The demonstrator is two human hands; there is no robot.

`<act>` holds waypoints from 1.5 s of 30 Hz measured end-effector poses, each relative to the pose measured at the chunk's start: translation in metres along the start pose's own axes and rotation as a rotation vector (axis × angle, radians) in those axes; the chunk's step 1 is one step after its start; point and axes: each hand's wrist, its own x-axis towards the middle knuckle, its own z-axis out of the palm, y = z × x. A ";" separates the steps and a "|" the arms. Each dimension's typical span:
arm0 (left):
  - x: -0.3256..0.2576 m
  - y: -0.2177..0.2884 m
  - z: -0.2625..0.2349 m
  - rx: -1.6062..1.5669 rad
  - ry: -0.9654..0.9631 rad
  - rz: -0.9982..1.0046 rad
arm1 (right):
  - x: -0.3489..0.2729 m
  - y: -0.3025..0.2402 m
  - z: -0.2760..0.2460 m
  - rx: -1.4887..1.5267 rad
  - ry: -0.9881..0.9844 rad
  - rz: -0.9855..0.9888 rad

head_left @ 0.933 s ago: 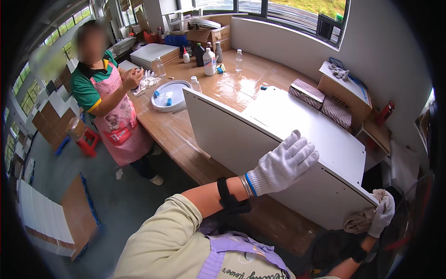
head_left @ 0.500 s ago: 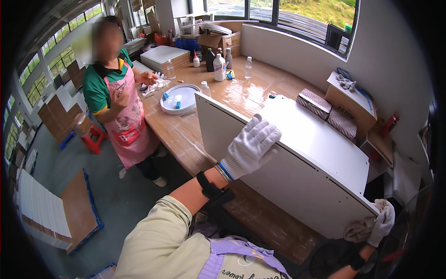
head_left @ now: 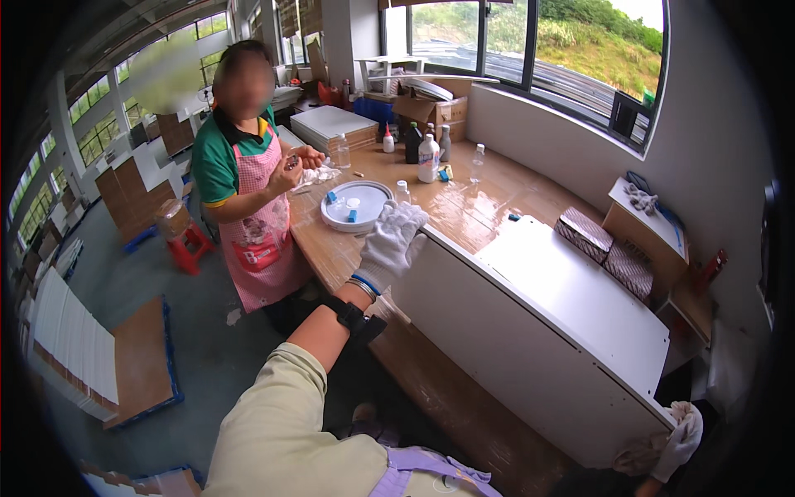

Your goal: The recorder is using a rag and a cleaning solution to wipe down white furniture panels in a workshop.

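A white board (head_left: 497, 348) with small drilled holes stands on its long edge at the near side of the table. My left hand (head_left: 391, 244), in a white knit glove, grips its upper left corner with the fingers bent over the edge. At the lower right end, my gloved right hand (head_left: 684, 439) is closed on a beige cloth (head_left: 642, 455) against the board's corner. Behind the upright board, another white board (head_left: 571, 277) lies flat on the table. The right hand's fingers are partly hidden by the cloth.
A co-worker in a pink apron (head_left: 263, 224) stands at the table's left side. Nearby are a round white lid (head_left: 364, 195) holding blue pieces, several bottles (head_left: 428, 159) and stacked panels (head_left: 333, 128). Patterned boxes (head_left: 603, 248) and a carton (head_left: 642, 215) stand at the right.
My left hand has slid left along the board's top edge to its corner. My right hand stays with the cloth at the right end. The view has shifted.
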 end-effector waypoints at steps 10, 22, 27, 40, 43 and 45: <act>-0.003 -0.045 0.005 0.016 0.029 -0.063 | 0.008 -0.081 0.010 0.399 -0.204 0.044; 0.026 -0.052 0.009 -0.083 0.067 0.077 | 0.013 -0.075 0.011 0.278 -0.175 0.084; 0.034 -0.050 0.007 0.013 -0.168 0.116 | -0.016 0.082 -0.012 -0.008 0.307 0.290; 0.035 -0.050 0.027 -0.237 0.012 0.132 | 0.018 -0.103 -0.005 1.082 0.282 0.223; 0.043 -0.047 0.036 -0.322 0.061 0.132 | 0.024 0.004 0.021 0.336 0.543 0.234; 0.034 -0.056 0.032 -0.242 0.096 0.143 | 0.038 -0.064 0.099 -0.121 0.126 0.199</act>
